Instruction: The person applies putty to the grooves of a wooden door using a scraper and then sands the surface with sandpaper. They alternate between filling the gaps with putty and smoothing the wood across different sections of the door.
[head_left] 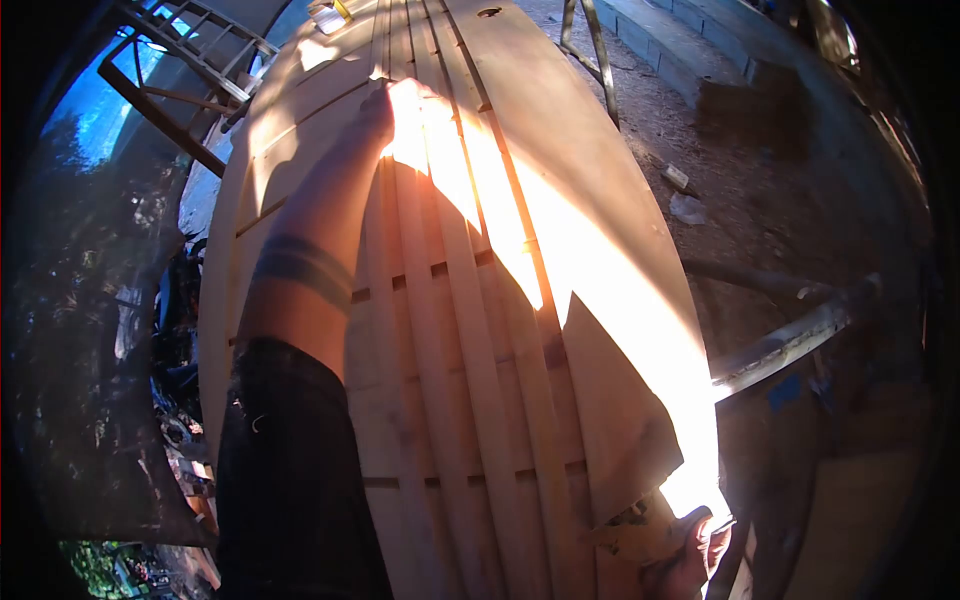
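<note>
A long, rounded wooden panel [620, 250], shaped like a surfboard or boat part, lies in front of me. Narrow wooden strips [470, 330] run lengthwise along its middle, crossed by short dark slots. My left arm stretches far forward, and my left hand [405, 100] rests at the strips near the far end; strong sunlight washes out its fingers. Low at the right, my right hand [690, 555] is beside the panel's near right edge, its fingers curled. What it holds, if anything, is hidden. A sharp dark shadow falls across the panel's near part.
A metal ladder [205, 45] stands at the far left. A pale beam [800, 345] juts out near the right edge. Concrete blocks or steps [690, 50] lie beyond, over dirt ground. A small yellow and white item [328, 16] sits on the panel's far end.
</note>
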